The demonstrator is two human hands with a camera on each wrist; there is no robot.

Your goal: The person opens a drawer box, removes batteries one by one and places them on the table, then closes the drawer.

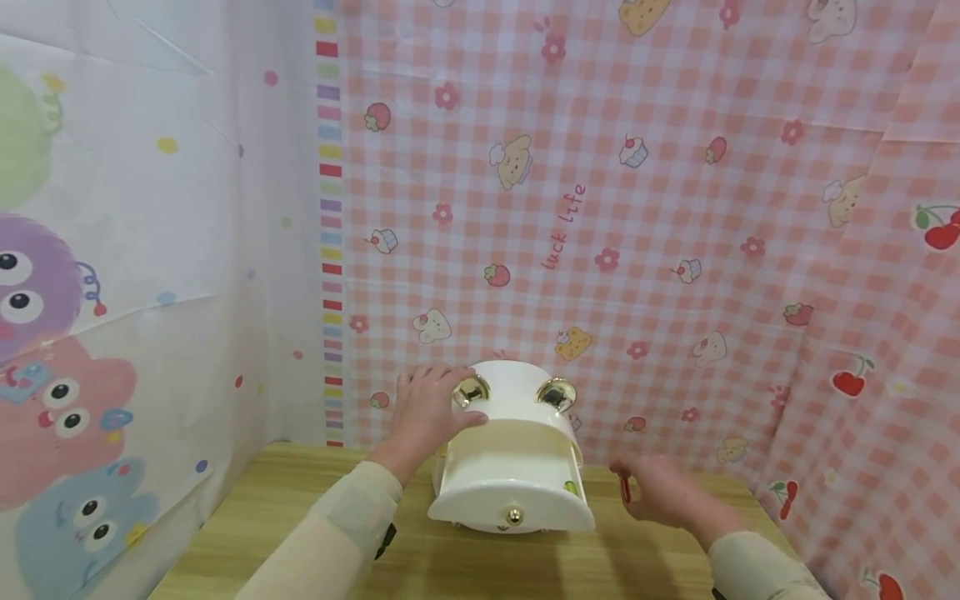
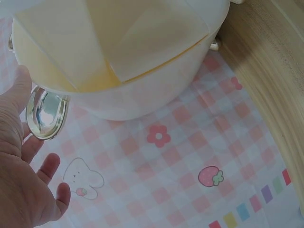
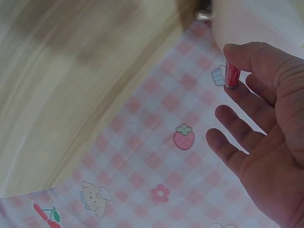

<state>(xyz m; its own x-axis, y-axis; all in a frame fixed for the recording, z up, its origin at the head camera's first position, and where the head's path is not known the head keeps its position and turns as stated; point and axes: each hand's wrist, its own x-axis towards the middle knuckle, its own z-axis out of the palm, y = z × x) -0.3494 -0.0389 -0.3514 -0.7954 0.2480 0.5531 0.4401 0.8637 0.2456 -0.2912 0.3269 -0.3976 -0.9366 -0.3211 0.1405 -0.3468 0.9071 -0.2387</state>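
A glossy white storage box (image 1: 513, 379) with two gold ear-shaped pieces stands on the table, its front drawer (image 1: 480, 500) with a gold knob pulled out. My left hand (image 1: 431, 408) holds the box at its upper left, the thumb along the edge and fingers around the left gold ear (image 2: 46, 113). Inside the drawer's right corner lies a small yellow-green thing (image 1: 572, 487). To the right of the box, my right hand (image 1: 660, 492) pinches a small red battery (image 3: 232, 76) between thumb and index finger, above the table. Its other fingers are loosely bent.
The wood-grain table (image 1: 300, 500) reaches back to a pink checked cloth (image 1: 637, 217) hanging behind the box. A white cloth with cartoon figures (image 1: 187, 250) hangs on the left. More patterned cloth (image 1: 885, 333) hangs close by the right arm.
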